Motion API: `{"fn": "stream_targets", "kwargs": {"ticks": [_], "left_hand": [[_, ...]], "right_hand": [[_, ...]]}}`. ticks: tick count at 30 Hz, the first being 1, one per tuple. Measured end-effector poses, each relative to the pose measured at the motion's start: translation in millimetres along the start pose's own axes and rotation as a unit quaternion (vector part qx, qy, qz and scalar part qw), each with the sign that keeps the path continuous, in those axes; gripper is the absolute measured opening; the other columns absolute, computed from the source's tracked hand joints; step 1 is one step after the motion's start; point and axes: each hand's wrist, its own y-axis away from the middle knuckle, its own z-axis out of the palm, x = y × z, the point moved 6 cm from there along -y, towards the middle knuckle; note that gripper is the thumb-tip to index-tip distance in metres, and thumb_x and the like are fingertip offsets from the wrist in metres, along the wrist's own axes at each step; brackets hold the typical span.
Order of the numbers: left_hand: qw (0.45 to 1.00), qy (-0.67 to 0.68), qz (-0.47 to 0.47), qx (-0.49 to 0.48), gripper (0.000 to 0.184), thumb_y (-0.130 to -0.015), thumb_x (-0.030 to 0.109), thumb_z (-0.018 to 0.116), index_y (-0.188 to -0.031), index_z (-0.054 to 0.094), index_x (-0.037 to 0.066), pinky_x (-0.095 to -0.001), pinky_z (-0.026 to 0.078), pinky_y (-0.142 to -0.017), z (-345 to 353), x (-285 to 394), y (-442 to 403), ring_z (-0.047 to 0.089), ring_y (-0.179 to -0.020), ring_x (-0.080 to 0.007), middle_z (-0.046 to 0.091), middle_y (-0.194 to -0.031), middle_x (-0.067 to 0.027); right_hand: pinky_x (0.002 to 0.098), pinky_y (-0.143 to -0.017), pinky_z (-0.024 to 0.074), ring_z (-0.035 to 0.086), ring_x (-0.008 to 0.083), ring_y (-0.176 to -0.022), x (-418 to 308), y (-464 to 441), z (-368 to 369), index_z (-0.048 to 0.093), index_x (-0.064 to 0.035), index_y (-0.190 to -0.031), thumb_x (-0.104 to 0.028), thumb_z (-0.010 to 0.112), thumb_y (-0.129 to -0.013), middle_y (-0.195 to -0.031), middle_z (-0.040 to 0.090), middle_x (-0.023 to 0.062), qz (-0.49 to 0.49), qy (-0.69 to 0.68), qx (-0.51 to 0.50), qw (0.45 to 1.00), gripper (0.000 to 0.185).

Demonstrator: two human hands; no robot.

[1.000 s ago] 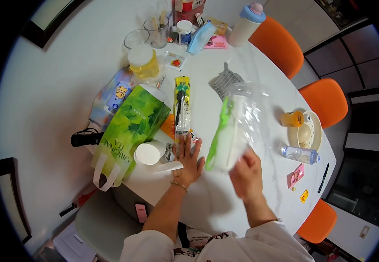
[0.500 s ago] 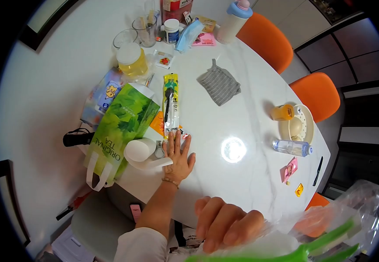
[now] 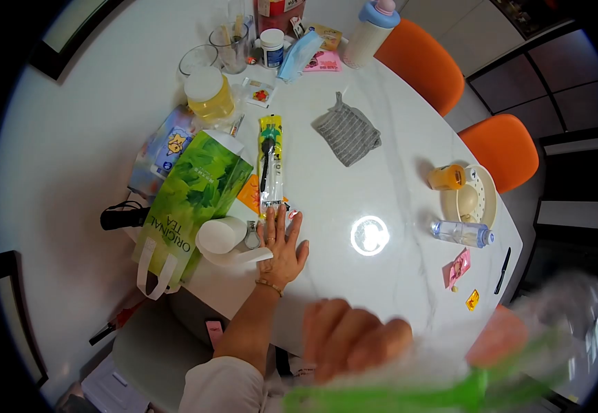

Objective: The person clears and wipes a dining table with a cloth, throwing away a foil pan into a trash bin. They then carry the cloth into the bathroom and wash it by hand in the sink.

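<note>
My left hand (image 3: 284, 251) lies flat on the white table, fingers spread. Its fingertips reach the lower end of a yellow-and-clear packet (image 3: 269, 165) with a black utensil inside. By the wrist, the loose strip of a white roll (image 3: 222, 236) touches the hand. Close to the camera, my right hand (image 3: 357, 341) is raised with curled fingers around a clear plastic bag (image 3: 553, 316) with bright green parts (image 3: 474, 389). Motion smears this hand and the bag, and what the green parts are I cannot tell.
A green paper bag (image 3: 195, 186) leans at the left. A grey cloth (image 3: 349, 131) lies across the table. Toward the right are a cream basket (image 3: 488, 199), an orange-filled jar (image 3: 447, 177), a clear bottle (image 3: 460, 233) and a black knife (image 3: 503, 270). Orange chairs (image 3: 498, 151) stand beyond.
My right hand and the plastic bag have shifted slightly and are more blurred. The left hand keeps its place on the table.
</note>
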Motion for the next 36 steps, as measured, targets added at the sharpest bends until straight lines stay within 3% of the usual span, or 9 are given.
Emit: {"fn": "stream_targets", "kwargs": {"ticks": [2, 3, 5, 6, 10, 19, 23, 25, 36], "left_hand": [[1.000, 0.002, 0.001, 0.011, 0.062, -0.083, 0.034, 0.052, -0.138, 0.032, 0.014, -0.0570, 0.016, -0.103, -0.5, 0.2, 0.5, 0.011, -0.136, -0.0362, 0.017, -0.147, -0.0164], [1.000, 0.002, 0.001, 0.011, 0.062, -0.083, 0.034, 0.052, -0.138, 0.032, 0.014, -0.0570, 0.016, -0.103, -0.9, -0.5, 0.1, 0.011, -0.136, -0.0362, 0.017, -0.147, -0.0164], [0.994, 0.094, 0.015, 0.044, 0.067, -0.079, 0.032, 0.057, -0.138, 0.033, 0.013, -0.0577, 0.016, -0.102, -6.1, -2.2, -1.7, 0.012, -0.136, -0.0377, 0.018, -0.147, -0.0178], [0.988, 0.140, 0.022, 0.060, 0.069, -0.076, 0.031, 0.059, -0.138, 0.033, 0.012, -0.0580, 0.017, -0.102, -8.3, -2.4, -1.3, 0.013, -0.136, -0.0384, 0.018, -0.146, -0.0186], [0.995, 0.092, 0.011, 0.045, 0.073, -0.073, 0.027, 0.062, -0.138, 0.032, 0.014, -0.0609, 0.016, -0.100, -3.8, -2.4, 0.7, 0.011, -0.135, -0.0400, 0.016, -0.146, -0.0191], [0.998, 0.044, 0.010, 0.048, 0.083, -0.070, 0.030, 0.068, -0.140, 0.025, 0.018, -0.0604, 0.019, -0.100, 1.5, -1.9, 2.8, 0.012, -0.136, -0.0388, 0.016, -0.147, -0.0169], [0.997, 0.058, 0.017, 0.057, 0.085, -0.069, 0.034, 0.069, -0.140, 0.025, 0.018, -0.0605, 0.018, -0.101, -2.1, -0.4, 3.9, 0.012, -0.136, -0.0388, 0.016, -0.147, -0.0167], [0.998, 0.053, 0.016, 0.043, 0.078, -0.073, 0.034, 0.065, -0.139, 0.027, 0.017, -0.0606, 0.019, -0.101, -3.8, 0.7, 3.7, 0.012, -0.136, -0.0388, 0.016, -0.147, -0.0168], [0.999, -0.005, 0.017, 0.029, 0.061, -0.083, 0.030, 0.054, -0.137, 0.031, 0.013, -0.0591, 0.019, -0.102, -0.8, 2.5, 5.2, 0.012, -0.136, -0.0378, 0.017, -0.146, -0.0167]], "right_hand": [[0.0352, -0.076, 0.0401, 0.053, 0.0252, -0.087, 22.1, 9.1, -33.5, 0.049, -0.0047, -0.101, -0.022, 0.049, -0.090, -0.095, 0.060, 0.0104, 0.003, -0.004, 0.119, 0.993, 0.020], [0.0360, -0.080, 0.0413, 0.054, 0.0243, -0.091, 22.4, 10.7, -44.6, 0.050, -0.0034, -0.106, -0.018, 0.052, -0.089, -0.100, 0.060, 0.0095, 0.135, 0.060, 0.185, 0.972, 0.023], [0.0233, -0.077, 0.0407, 0.051, 0.0072, -0.092, 40.0, -0.5, -70.7, 0.045, 0.0012, -0.121, -0.006, 0.049, -0.090, -0.105, 0.056, 0.0028, 0.133, 0.014, 0.209, 0.969, 0.032], [0.0248, -0.086, 0.0399, 0.051, 0.0080, -0.099, 47.4, -1.9, -83.6, 0.045, 0.0008, -0.121, -0.009, 0.048, -0.092, -0.109, 0.056, 0.0029, 0.147, 0.027, 0.228, 0.962, 0.031], [0.0285, -0.096, 0.0362, 0.049, 0.0111, -0.108, 60.3, 1.1, -110.8, 0.045, -0.0011, -0.123, -0.014, 0.047, -0.094, -0.117, 0.054, 0.0048, 0.171, 0.029, 0.239, 0.955, 0.032], [0.0316, -0.098, 0.0357, 0.048, 0.0140, -0.113, 68.4, 18.6, -113.8, 0.043, -0.0029, -0.127, -0.015, 0.046, -0.094, -0.121, 0.052, 0.0053, 0.228, -0.046, 0.255, 0.938, 0.035], [0.0326, -0.099, 0.0365, 0.048, 0.0149, -0.113, 68.7, 27.7, -113.6, 0.042, -0.0037, -0.127, -0.015, 0.046, -0.094, -0.122, 0.052, 0.0054, 0.238, -0.064, 0.255, 0.935, 0.036], [0.0375, -0.090, 0.0448, 0.054, 0.0195, -0.105, 69.3, 32.9, -115.8, 0.045, -0.0100, -0.123, -0.017, 0.047, -0.093, -0.117, 0.055, 0.0043, 0.251, -0.045, 0.277, 0.926, 0.031], [0.0376, -0.083, 0.0465, 0.056, 0.0178, -0.099, 60.2, 64.8, -114.6, 0.046, -0.0105, -0.121, -0.020, 0.049, -0.092, -0.112, 0.056, 0.0043, 0.251, -0.050, 0.301, 0.918, 0.031]]}}
